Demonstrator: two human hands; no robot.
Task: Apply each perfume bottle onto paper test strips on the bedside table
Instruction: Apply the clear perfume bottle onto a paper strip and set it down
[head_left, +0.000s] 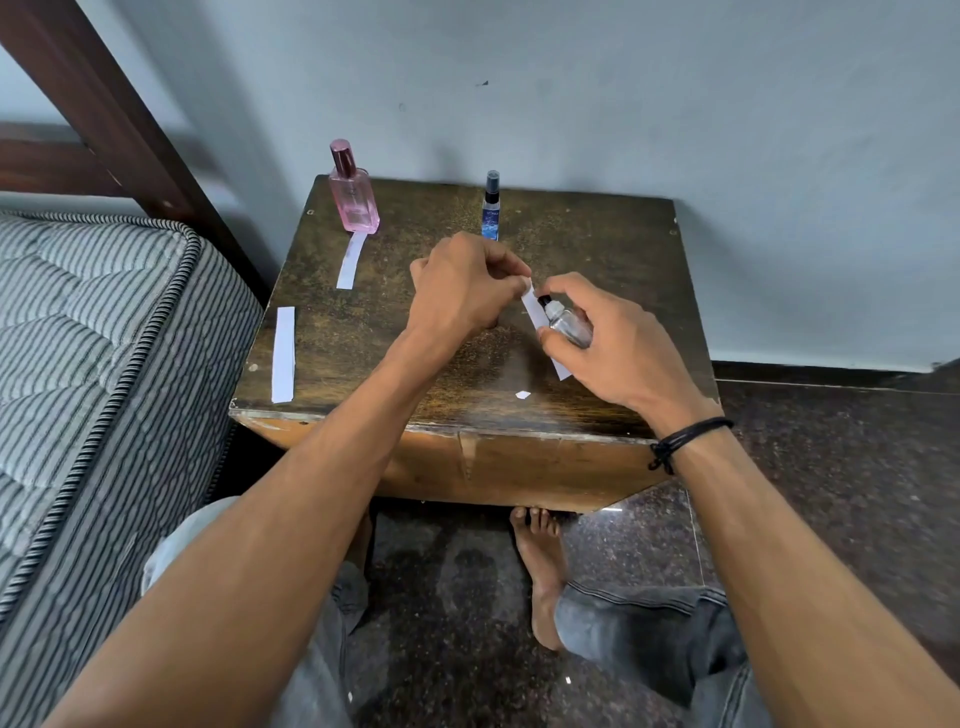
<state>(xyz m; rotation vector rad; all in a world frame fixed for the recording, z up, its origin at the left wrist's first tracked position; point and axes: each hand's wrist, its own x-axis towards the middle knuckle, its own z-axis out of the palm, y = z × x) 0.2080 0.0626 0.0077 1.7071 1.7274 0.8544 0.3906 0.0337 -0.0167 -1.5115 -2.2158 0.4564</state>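
Above the middle of the dark wooden bedside table (363, 338), my left hand (462, 286) pinches the top end of a white paper strip (532, 306). My right hand (608, 338) grips a small clear bottle (563, 319) with a black nozzle, tilted so the nozzle sits right at the strip. A pink bottle (353, 195) stands at the back left with a strip (350, 260) lying in front of it. A slim blue spray bottle (491, 208) stands at the back centre. Another strip (283, 353) lies flat near the table's left edge.
A small white paper scrap (522, 395) lies near the table's front edge. A striped mattress (93, 364) and a dark wooden bed frame (119, 114) adjoin the table on the left. A grey wall is behind it. My knees and a bare foot (540, 561) are on the dark floor below.
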